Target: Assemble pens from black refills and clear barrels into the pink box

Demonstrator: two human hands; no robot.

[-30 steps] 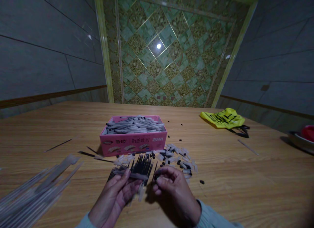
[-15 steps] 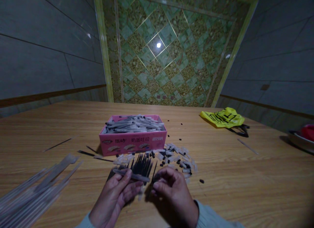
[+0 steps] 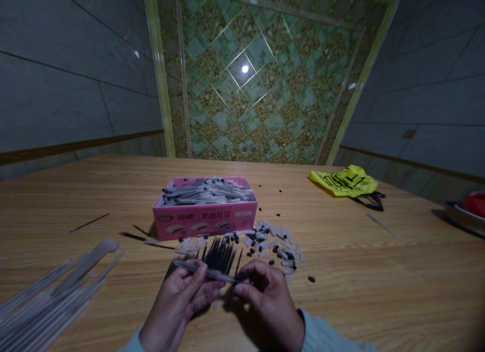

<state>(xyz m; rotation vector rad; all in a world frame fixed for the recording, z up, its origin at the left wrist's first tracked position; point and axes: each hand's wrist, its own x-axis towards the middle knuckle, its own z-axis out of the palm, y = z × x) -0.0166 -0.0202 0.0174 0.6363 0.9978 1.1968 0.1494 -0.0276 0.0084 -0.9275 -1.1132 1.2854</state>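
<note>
My left hand [image 3: 182, 301] pinches a clear pen barrel [image 3: 206, 273] that lies across, its tip pointing right. My right hand [image 3: 265, 299] is closed at that tip, its fingers touching the barrel's end; what they pinch is too small to make out. Just beyond both hands a fan of black refills [image 3: 217, 254] lies on the wooden table [image 3: 379, 281]. Small clear caps and black plugs [image 3: 273, 241] are scattered to the right of the refills. A pink box [image 3: 204, 221] full of assembled pens stands behind them.
A pile of clear empty barrels [image 3: 53, 296] lies at the near left. Loose refills [image 3: 142, 238] lie left of the box. A yellow bag [image 3: 346, 181] sits at the far right, and a metal dish with something red [image 3: 468, 213] is at the right edge.
My right hand has moved left until its fingers meet the tip of the barrel. The left hand has kept its hold, and the barrel now reaches further right.
</note>
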